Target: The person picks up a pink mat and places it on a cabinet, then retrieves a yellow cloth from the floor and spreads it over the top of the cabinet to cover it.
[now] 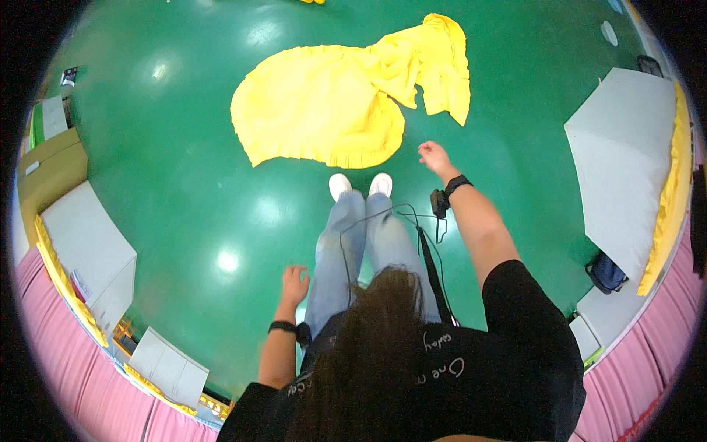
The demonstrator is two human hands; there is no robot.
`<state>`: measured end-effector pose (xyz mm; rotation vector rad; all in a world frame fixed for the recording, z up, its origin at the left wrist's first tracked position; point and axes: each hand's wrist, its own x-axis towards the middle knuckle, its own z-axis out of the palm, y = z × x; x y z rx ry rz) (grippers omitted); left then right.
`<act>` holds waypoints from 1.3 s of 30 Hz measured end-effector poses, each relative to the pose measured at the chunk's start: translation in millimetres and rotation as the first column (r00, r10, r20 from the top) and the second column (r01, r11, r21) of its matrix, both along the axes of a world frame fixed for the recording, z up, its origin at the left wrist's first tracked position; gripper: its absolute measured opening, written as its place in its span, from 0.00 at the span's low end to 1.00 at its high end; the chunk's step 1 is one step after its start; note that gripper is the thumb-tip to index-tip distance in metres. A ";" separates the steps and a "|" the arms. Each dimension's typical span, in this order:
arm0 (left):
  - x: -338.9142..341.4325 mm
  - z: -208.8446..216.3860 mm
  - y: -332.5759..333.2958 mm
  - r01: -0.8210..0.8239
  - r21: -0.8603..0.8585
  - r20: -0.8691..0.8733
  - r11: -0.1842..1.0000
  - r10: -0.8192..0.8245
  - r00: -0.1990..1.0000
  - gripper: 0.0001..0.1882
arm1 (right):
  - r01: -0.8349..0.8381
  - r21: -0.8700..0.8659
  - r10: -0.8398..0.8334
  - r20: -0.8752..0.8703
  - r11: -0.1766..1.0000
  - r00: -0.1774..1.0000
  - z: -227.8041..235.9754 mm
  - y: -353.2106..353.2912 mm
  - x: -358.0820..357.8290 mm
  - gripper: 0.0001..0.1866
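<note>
On the green floor (184, 184), just ahead of the white shoes (339, 186), we list the yellow cloth (317, 103): bright, plain in colour, lying spread in an uneven shape. Left part: broad, rounded, mostly flat, with a puckered edge. Right part: narrower, creased and bunched where it joins, fanning into a ruffled end farther from the shoes; a notch of floor shows along its near side.

Right hand (434, 156): nearest the cloth but apart from it, fingers curled; whether the fingertips meet, we cannot tell. Left hand (294, 282): farther back, beside the jeans (346, 228), loosely open with fingers bent. Black wristbands (458, 183) on both wrists. Cables (368, 219) across the legs.

Outermost, we record white cabinets (626, 125) at both sides and a dark blue bag (606, 272) at right.
</note>
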<state>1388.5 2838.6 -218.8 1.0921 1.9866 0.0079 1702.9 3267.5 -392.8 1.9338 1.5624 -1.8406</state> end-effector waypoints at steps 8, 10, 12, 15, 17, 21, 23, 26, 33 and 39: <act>-41.8 -61.8 71.5 -0.353 -0.065 -0.209 0.934 0.333 0.920 0.12 | -0.433 0.364 0.350 0.273 0.825 0.896 -192.2 40.2 -22.5 0.13; -57.5 -78.7 75.2 -0.336 0.006 -0.229 0.942 0.328 0.916 0.12 | -0.352 0.372 0.268 0.259 0.859 0.928 -236.9 44.7 -38.5 0.14; -70.8 -96.3 76.0 -0.340 0.072 -0.286 0.938 0.346 0.894 0.12 | -0.264 0.394 0.183 0.231 0.880 0.955 -278.6 61.4 -57.5 0.14; -72.4 -116.1 89.3 -0.280 0.098 -0.331 0.955 0.296 0.896 0.11 | -0.296 0.462 0.220 0.213 0.836 0.952 -322.8 85.6 -48.8 0.16; -77.9 -137.3 87.5 -0.470 0.101 -0.190 0.877 0.480 0.856 0.11 | -0.132 0.164 0.121 0.072 0.978 0.990 -338.1 97.7 -48.7 0.16; -89.8 -125.4 94.0 -0.550 0.092 -0.132 0.830 0.557 0.820 0.11 | 0.169 0.090 -0.168 -0.025 0.981 0.985 -319.4 43.1 -89.2 0.14; -89.1 -112.8 100.4 -0.484 0.084 -0.163 0.871 0.491 0.856 0.11 | 0.224 0.119 -0.222 -0.024 0.967 0.975 -287.3 21.2 -84.5 0.15; -62.5 -116.8 138.3 -0.324 0.032 -0.126 0.945 0.325 0.937 0.11 | 0.456 0.242 -0.481 0.053 0.856 0.875 -258.4 -2.1 6.4 0.16; -68.4 -57.3 148.0 0.087 0.006 -0.109 0.996 -0.086 0.990 0.11 | 0.577 -0.295 -0.627 -0.111 0.762 0.771 -46.9 -73.1 62.6 0.11; -45.2 32.6 218.4 0.366 0.377 0.099 0.851 -0.430 0.897 0.07 | 0.269 0.206 -0.275 0.000 0.941 0.961 176.6 -111.2 74.4 0.14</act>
